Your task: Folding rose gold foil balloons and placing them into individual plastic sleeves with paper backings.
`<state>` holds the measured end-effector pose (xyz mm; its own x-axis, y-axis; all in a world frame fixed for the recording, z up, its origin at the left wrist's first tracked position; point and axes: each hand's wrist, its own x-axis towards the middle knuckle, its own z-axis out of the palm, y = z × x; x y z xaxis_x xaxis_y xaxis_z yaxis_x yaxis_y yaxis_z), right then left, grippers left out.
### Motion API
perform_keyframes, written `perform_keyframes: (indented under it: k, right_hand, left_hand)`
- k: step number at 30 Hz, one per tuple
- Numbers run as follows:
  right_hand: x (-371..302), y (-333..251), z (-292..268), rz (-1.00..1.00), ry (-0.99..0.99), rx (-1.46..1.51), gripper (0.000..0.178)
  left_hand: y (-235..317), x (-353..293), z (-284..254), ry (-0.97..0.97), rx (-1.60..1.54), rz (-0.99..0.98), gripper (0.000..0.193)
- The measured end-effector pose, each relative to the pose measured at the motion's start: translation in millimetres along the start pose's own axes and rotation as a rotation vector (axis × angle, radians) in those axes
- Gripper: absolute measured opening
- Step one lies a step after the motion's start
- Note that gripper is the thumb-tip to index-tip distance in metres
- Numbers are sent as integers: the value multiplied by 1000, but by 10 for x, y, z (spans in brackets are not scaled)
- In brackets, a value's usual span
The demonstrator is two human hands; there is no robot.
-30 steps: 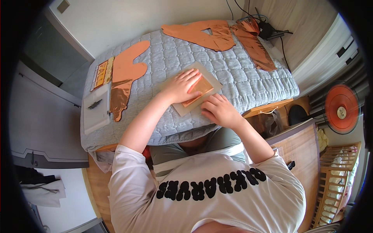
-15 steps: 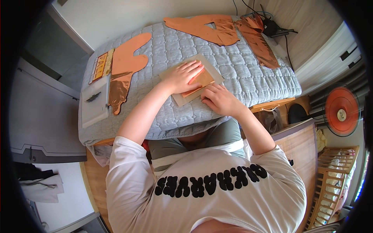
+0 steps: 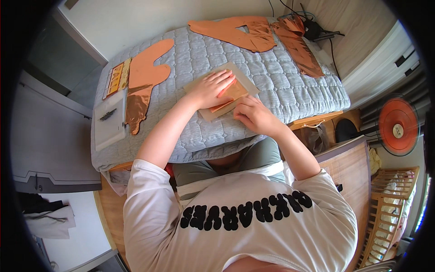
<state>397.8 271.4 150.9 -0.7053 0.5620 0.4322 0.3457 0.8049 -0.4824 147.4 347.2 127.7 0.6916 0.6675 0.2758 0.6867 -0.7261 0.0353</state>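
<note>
A small copper-coloured foil sheet (image 3: 238,89) lies on a beige square board (image 3: 246,80) on the quilted bed. My left hand (image 3: 212,89) rests flat on the foil, its fingers stretched toward the far side. At the board's near right edge is my right hand (image 3: 253,113), with its fingers curled in close to the foil's edge. Whatever those fingertips pinch, if anything, is hidden beneath them.
Large shiny copper foil pieces (image 3: 147,68) lie at the bed's left and far side (image 3: 235,31). A white board (image 3: 108,124) with dark slim tools sits at the left, below a yellow picture card (image 3: 117,81). An orange fan (image 3: 398,129) stands right.
The view has shifted very slightly. Both hands keep nearly the same place and pose on the foil and board.
</note>
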Motion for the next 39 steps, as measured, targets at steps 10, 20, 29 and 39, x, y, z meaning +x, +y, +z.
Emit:
perform_keyframes:
  k: [10, 20, 29, 39]
  right_hand:
    - [-1084, -138, -540, 371, 337, 1235, 27]
    - [-1116, -273, -359, 491, 277, -114, 11]
    - [-1073, -32, -25, 280, 123, 408, 30]
    - [-1181, -3, 81, 291, 139, 510, 23]
  left_hand:
    - [98, -67, -75, -95, -45, 45, 83]
    - [563, -305, -235, -186, -132, 209, 89]
    - [746, -405, -326, -205, -193, 228, 80]
    - [658, -715, -473, 103, -590, -78, 47]
